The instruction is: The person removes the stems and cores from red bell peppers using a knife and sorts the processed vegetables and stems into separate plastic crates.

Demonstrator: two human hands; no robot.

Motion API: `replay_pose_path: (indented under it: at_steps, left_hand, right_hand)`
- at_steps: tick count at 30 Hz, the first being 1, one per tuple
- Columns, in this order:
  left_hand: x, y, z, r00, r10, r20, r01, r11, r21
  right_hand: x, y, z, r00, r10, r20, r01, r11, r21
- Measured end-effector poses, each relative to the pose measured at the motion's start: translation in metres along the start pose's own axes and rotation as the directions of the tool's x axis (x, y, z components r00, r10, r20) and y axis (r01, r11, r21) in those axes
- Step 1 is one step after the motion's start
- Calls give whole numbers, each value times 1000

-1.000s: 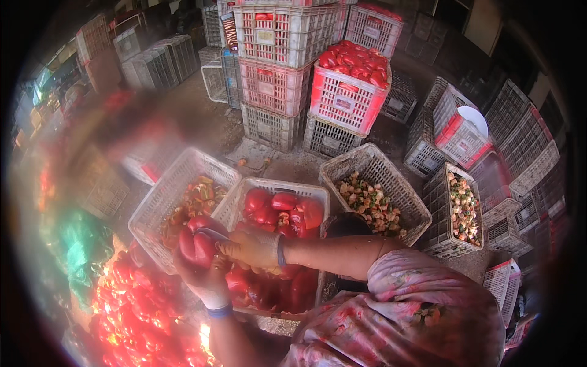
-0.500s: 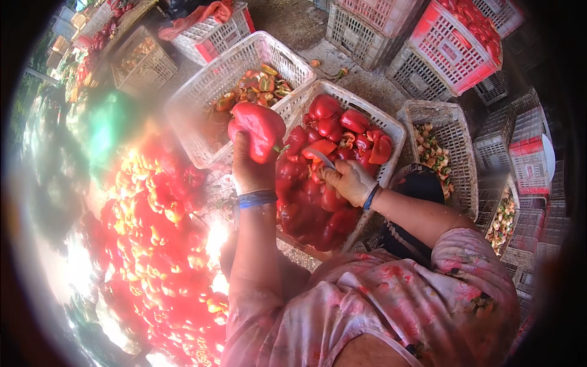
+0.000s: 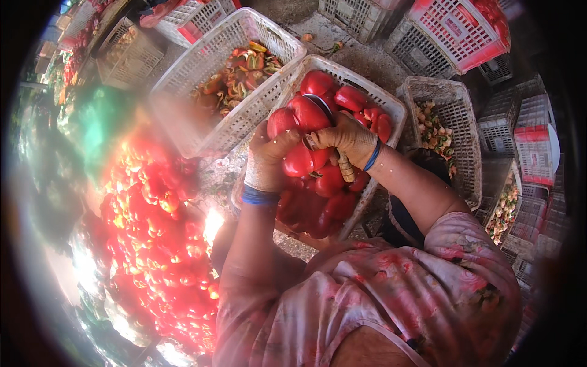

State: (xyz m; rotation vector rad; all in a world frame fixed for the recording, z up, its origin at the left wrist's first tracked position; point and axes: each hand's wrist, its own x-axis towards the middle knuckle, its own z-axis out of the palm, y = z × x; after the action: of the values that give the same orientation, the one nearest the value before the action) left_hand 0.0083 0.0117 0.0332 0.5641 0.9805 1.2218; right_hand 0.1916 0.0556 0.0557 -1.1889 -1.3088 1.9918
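Where hands meet on red pepper (image 3: 304, 125), knife blade hidden.

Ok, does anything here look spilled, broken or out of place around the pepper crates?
Mostly tidy. A few scraps lie loose on the ground beyond the white crate of red peppers, outside any crate. The left hand and right hand grip one red pepper over it; nothing looks damaged.

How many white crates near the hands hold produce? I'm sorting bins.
3: the scraps crate upper left, the peppers crate under the hands, the trimmings crate right. Farther ones may be hidden.
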Motion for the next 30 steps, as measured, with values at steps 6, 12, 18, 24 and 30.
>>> replay_pose_path:
  at_steps: [6,12,18,24,30]
  left_hand:
    - [4,-5,1,998,-7,56,13,994,-113]
    - [9,-5,-4,975,-49,215,110,952,-285]
    - [12,16,12,994,-27,108,39,993,-113]
    - [18,-7,-12,956,-96,278,197,911,-363]
    - [18,-13,-16,948,106,300,6,937,-349]
  right_hand:
    - [14,37,-22,991,78,111,-109,942,317]
    - [9,38,-8,980,-192,52,180,967,183]
    - [18,18,-22,999,18,46,-34,923,383]
    - [13,-8,-19,896,-389,213,426,889,-169]
    - [8,34,-4,975,-220,-4,219,967,129]
